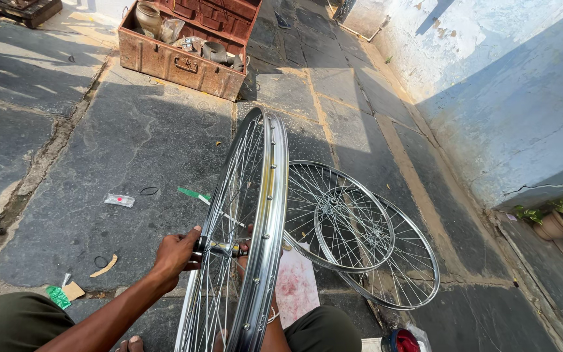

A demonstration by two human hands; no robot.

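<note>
An upright wheel is being gripped at its hub by the left hand; the right hand, behind spokes, cannot be judged.

Open-air bicycle repair spot on a stone-paved lane beside a weathered, pale plastered wall. Rusty metal toolbox stands open, full of parts. Spare spoked wheels lie flat on the paving. Potted plant at the wall's foot. Scraps litter the ground.

You sit on a grey stone floor. Two spoked wheels lie flat on it. A rusty metal box stands farther off.
</note>
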